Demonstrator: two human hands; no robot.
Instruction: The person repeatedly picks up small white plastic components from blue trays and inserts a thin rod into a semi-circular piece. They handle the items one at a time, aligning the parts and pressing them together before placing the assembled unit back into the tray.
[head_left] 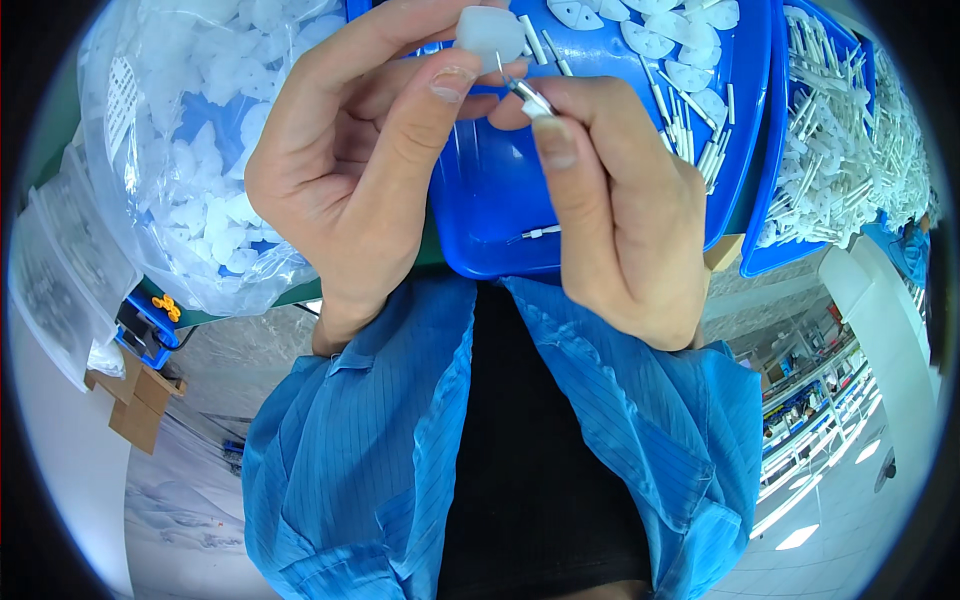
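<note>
My left hand (385,140) pinches a small rounded, translucent white plastic piece (488,34) between thumb and fingers. In my right hand (625,190), thumb and forefinger grip a slim white rod with a metal tip (530,97). A thin point from that tip reaches up to the lower edge of the plastic piece; I cannot tell whether it enters it. Both hands are raised over a blue tray (490,225). Flat white plastic discs (645,40) lie at its far side, with several white rods (680,135) near its right side. One thin white rod (540,232) rests near the front.
At the left, a clear plastic bag (205,285) holds many translucent white pieces. Another blue tray (765,255) at the right is heaped with white rods and pieces. Clear plastic containers (70,260) stand at the far left, near a cardboard box (140,410) lower down.
</note>
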